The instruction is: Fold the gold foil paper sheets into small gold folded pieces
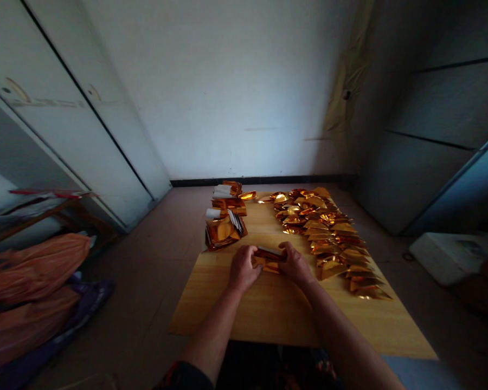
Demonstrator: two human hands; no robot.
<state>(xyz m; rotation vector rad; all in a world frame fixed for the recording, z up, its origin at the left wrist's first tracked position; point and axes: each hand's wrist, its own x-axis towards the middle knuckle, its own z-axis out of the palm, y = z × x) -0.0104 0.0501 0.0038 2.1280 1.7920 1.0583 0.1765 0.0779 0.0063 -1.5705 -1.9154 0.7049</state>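
A sheet of gold foil paper (270, 265), partly folded, is held between my two hands just above the wooden table. My left hand (244, 266) grips its left end, thumb and fingers closed on it. At the other end my right hand (296, 263) pinches the same sheet. The paper's upper edge looks pale and dark, its near face shiny gold. To the right lie rows of folded gold foil pieces (329, 230), overlapping one another. Stacks of flat gold foil sheets (223, 232), some showing white backs, sit at the table's far left.
The wooden table (211, 292) ends close to my body. Beyond it stands a white wall (244, 97). Tall cabinets (65, 108) are at left, above orange and purple bags (36, 271). A fridge-like grey cabinet (435, 141) and a white box (447, 257) stand at right.
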